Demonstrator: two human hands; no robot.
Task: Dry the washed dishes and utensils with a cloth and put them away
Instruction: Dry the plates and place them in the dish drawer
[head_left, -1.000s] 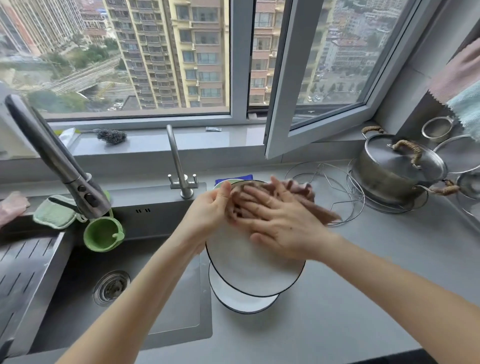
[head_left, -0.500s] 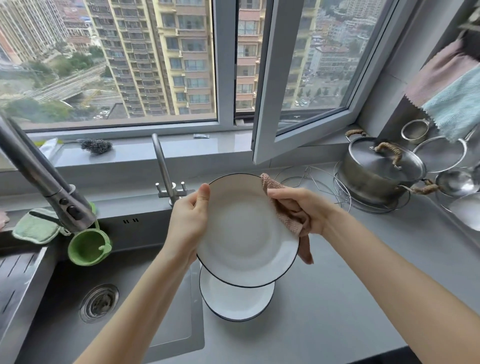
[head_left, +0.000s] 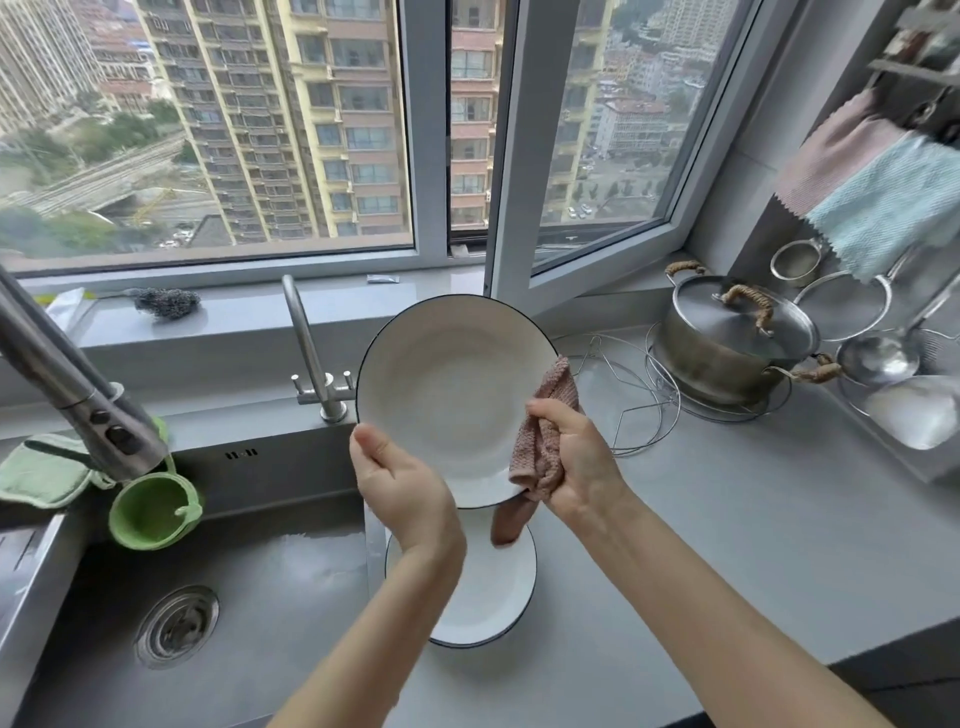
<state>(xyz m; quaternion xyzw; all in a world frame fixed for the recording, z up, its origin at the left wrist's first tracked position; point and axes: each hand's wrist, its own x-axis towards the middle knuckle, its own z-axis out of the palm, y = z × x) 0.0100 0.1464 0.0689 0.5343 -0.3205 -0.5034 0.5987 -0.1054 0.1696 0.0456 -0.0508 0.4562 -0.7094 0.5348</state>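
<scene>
A white plate with a dark rim (head_left: 447, 395) is held tilted up above the counter, its face toward me. My left hand (head_left: 400, 483) grips its lower left edge, thumb on the face. My right hand (head_left: 576, 462) grips a pink cloth (head_left: 545, 441) bunched against the plate's lower right rim, with a tail of cloth hanging below. A second white plate (head_left: 493, 587) lies flat on the counter under the hands, partly hidden by my left forearm.
A steel sink (head_left: 234, 597) with drain lies at left, two taps (head_left: 311, 353) behind it, and a green cup (head_left: 150, 512) hanging there. A lidded steel pot (head_left: 727, 338), wire racks, strainers and ladles stand at right. Towels (head_left: 883, 202) hang above them. The open window frame juts inward.
The plate has been raised and tilted more upright. My right hand with the cloth slid from the plate's upper right rim down to its lower right edge; my left hand shifted to the lower left.
</scene>
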